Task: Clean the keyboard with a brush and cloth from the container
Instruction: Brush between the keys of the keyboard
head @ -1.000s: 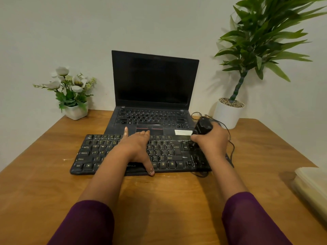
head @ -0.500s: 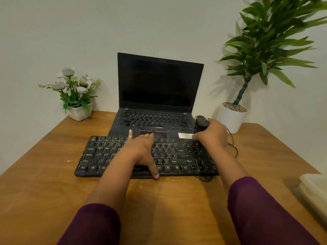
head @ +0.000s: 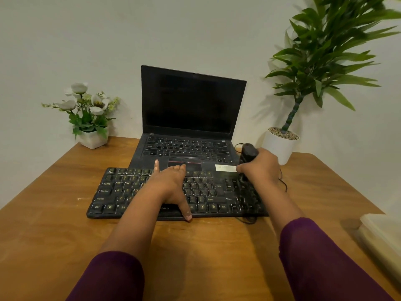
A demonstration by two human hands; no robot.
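The black keyboard (head: 121,192) lies on the wooden table in front of the laptop. My left hand (head: 171,187) rests flat on the middle keys with straight fingers, the thumb on the keyboard's front edge. My right hand (head: 260,168) grips a black mouse (head: 249,149) above the keyboard's far right corner, and its cable trails off to the right. A pale lidded container (head: 384,237) sits at the right edge of the table. No brush or cloth is in view.
An open black laptop (head: 191,105) stands behind the keyboard, screen dark. A small white pot of flowers (head: 91,118) is at the back left and a tall potted plant (head: 280,144) at the back right. Bare wood lies in front of the keyboard.
My right hand has raised the mouse slightly and drawn it back toward the laptop. My left hand stays flat on the keys. The view has shifted a little.
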